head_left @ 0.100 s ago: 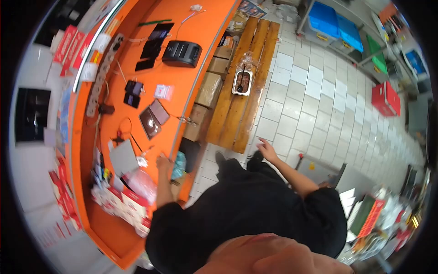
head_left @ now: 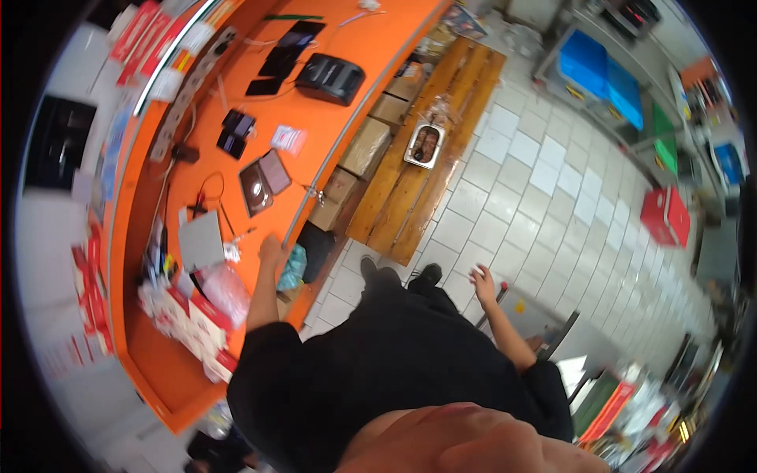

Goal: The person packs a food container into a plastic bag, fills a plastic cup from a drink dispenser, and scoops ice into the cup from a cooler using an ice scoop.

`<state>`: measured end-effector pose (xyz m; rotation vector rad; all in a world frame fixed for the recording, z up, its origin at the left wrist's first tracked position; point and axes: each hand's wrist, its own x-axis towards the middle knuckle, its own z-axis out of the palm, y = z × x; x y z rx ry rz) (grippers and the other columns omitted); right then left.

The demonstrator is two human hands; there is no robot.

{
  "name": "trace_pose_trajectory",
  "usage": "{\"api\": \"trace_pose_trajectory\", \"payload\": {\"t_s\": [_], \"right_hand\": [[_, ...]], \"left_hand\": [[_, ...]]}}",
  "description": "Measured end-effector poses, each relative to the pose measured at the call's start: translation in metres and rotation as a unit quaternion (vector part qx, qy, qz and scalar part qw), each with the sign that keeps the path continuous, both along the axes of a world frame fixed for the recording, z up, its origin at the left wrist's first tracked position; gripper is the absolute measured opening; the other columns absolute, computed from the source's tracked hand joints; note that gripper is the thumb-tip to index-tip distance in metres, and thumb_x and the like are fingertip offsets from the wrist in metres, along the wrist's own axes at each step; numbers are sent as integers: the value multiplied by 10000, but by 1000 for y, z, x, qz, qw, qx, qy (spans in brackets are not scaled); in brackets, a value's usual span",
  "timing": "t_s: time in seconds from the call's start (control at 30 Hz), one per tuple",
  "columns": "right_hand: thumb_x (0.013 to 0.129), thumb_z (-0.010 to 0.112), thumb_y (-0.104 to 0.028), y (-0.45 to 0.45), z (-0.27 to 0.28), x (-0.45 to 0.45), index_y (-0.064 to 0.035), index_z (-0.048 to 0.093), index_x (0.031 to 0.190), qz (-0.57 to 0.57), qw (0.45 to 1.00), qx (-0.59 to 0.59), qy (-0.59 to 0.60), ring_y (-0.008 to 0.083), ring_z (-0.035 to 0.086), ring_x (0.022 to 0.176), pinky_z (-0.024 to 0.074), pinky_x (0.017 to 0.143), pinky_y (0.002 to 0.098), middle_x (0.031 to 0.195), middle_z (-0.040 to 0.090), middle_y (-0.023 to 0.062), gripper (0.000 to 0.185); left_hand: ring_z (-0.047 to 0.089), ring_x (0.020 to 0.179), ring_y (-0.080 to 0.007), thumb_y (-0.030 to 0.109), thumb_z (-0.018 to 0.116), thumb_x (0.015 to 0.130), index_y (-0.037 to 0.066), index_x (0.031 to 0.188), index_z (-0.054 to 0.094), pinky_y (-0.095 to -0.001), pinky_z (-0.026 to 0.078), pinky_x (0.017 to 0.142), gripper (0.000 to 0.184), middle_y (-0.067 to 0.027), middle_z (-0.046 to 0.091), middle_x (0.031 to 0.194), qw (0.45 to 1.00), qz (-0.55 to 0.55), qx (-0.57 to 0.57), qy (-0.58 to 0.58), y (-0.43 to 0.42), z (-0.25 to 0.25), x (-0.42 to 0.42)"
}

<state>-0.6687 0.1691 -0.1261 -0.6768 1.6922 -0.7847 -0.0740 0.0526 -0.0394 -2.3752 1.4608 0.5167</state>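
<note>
My left hand [head_left: 270, 251] is over the near edge of the orange counter [head_left: 296, 189], close to a teal plastic bag [head_left: 292, 268]; its fingers are too small and blurred to make out. In the air over the tiled floor, right of my shoes, my right hand [head_left: 482, 282] has its fingers apart and holds nothing. A tablet in an open case [head_left: 256, 188] lies on the counter beyond my left hand, with a grey flat panel [head_left: 202, 240] to its left. Ahead, a metal tray with dark contents [head_left: 424, 147] stands on a wooden bench [head_left: 390, 206].
A black printer [head_left: 331, 78] and several dark devices sit farther along the counter. Cardboard boxes [head_left: 365, 147] are stacked beneath it. On the right are a red box [head_left: 665, 217], shelves with blue-lidded bins [head_left: 583, 63] and a metal table [head_left: 587, 340] near my right arm.
The view has turned, and the counter and bench sit differently in the picture. My right hand has shifted right and lower in the view, its fingers spread. My left hand remains by the counter edge.
</note>
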Motion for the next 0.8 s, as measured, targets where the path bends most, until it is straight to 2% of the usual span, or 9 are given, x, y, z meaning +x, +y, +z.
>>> {"api": "trace_pose_trajectory", "payload": {"t_s": [0.23,0.37,0.4,0.43,0.5,0.67,0.7,0.77,0.8], "right_hand": [[883,524,-340,-20,-15,0,-88,428,1247,-171,976,129,-48,204,604,887,449,664,347,1063,622,127,453],[873,443,-415,-24,-82,51,-137,429,1245,-165,960,159,-161,225,597,903,445,707,442,1060,631,106,465],[880,427,-441,-25,-106,61,-205,390,1298,-143,948,180,-222,234,567,962,427,776,451,1137,599,69,481],[877,440,-405,-33,-118,75,-152,425,1248,-149,939,188,-246,233,593,898,449,741,440,1129,599,101,449],[877,459,-390,-53,-132,101,-175,401,1258,-122,926,249,-257,204,585,880,448,703,408,1088,594,64,441],[871,443,-337,-74,-197,151,-145,396,1273,-143,935,278,-168,177,549,741,406,600,387,929,598,45,448],[876,438,-298,-84,-184,170,-109,502,1090,-182,936,246,-174,169,527,625,400,508,341,773,574,57,293],[886,424,-263,-77,-257,183,-114,518,834,-169,901,120,-380,140,466,474,342,389,270,616,500,29,184],[886,446,-243,-122,-149,210,-150,449,681,-130,933,201,-270,109,382,374,265,316,228,526,413,-8,225]], "left_hand": [[585,934,-335,337,662,753,25,999,502,-457,467,749,429,-184,595,923,988,-139,-44,-54,-54,15,10],[580,854,-329,336,652,752,39,913,520,-461,437,697,363,-171,588,874,972,-193,-135,-2,-39,18,16],[574,825,-334,344,649,748,47,872,529,-468,425,704,344,-167,584,850,960,-223,-170,8,-35,3,19],[568,795,-338,351,647,744,55,830,537,-476,413,711,328,-162,579,826,945,-252,-208,11,-35,-11,22],[550,743,-336,339,634,743,77,817,557,-465,390,695,283,-144,561,776,916,-255,-308,5,-38,-12,17],[544,886,-282,249,601,749,123,942,604,-453,363,797,231,-90,586,901,926,-219,-304,50,-61,-12,1],[550,882,-261,234,619,736,123,915,609,-458,365,824,211,-79,594,904,911,-248,-310,112,-64,-19,-4],[555,877,-242,205,645,714,120,885,609,-443,373,838,195,-65,594,888,838,-357,-346,224,-73,-29,-28],[557,881,-229,176,656,705,112,915,594,-403,387,842,228,-59,586,908,803,-396,-335,295,-80,-39,-42]]}}
